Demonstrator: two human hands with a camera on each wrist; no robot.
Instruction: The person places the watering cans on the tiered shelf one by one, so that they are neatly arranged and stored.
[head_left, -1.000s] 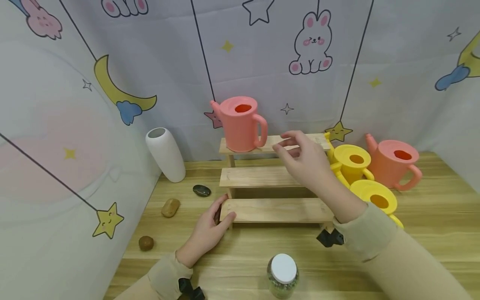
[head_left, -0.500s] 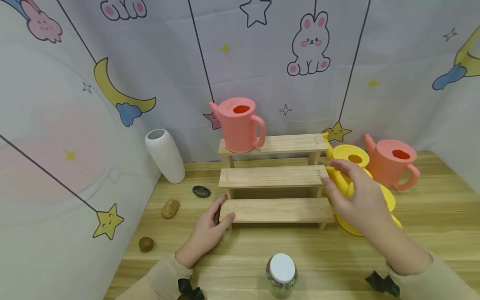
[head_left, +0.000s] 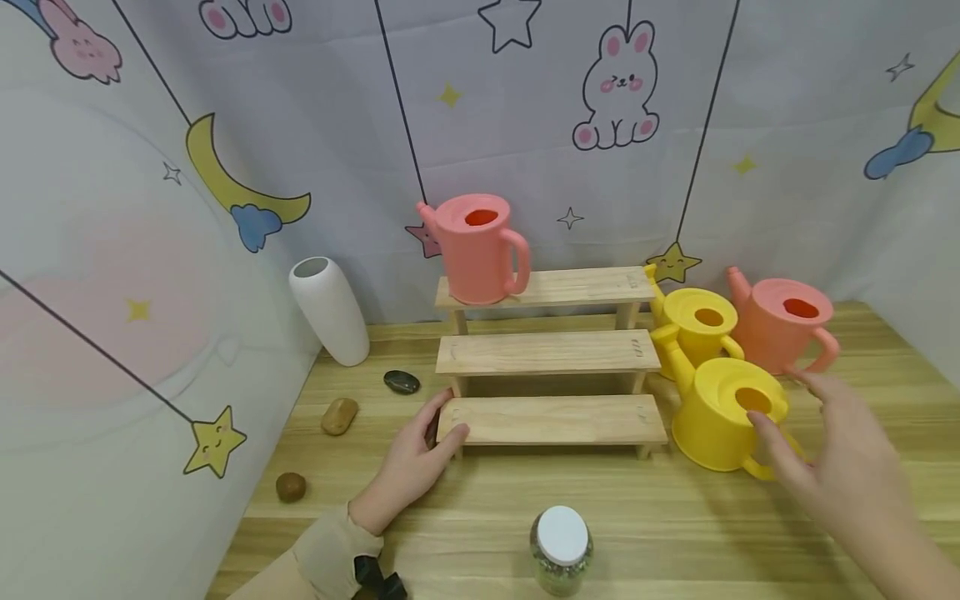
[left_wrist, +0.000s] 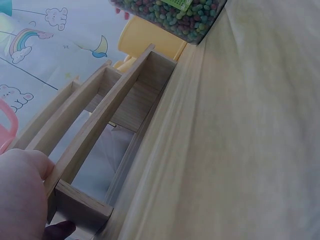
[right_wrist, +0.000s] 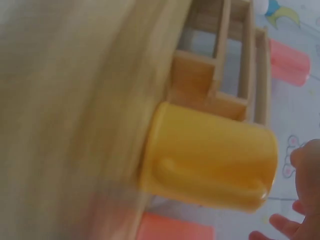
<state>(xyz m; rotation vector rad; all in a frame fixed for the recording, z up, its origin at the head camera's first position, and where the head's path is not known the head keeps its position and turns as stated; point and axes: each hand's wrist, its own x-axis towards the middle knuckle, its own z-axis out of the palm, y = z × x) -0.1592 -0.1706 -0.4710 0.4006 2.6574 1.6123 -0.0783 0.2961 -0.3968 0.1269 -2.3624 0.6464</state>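
A three-tier wooden shelf stand (head_left: 551, 421) stands mid-table. My left hand (head_left: 411, 462) holds the left end of its lowest board, thumb on top and fingers around the side; in the left wrist view, its thumb (left_wrist: 42, 165) shows at the board's end. Just right of the stand is a yellow watering can (head_left: 716, 429), spout pointing to the upper left. My right hand (head_left: 847, 458) hovers beside its handle, thumb and fingers spread apart and holding nothing. A pink watering can (head_left: 476, 258) sits at the left of the top tier.
Behind the near can are another yellow watering can (head_left: 693, 321) and a pink one (head_left: 783, 325). At left stand a white vase (head_left: 333, 317) and several stones, including a black one (head_left: 402, 382). A white-lidded jar (head_left: 562, 542) of small pebbles is at the front.
My right hand has moved from over the top tier, down and right past the yellow cans, to the near one's handle side. The left hand has stayed on the stand.
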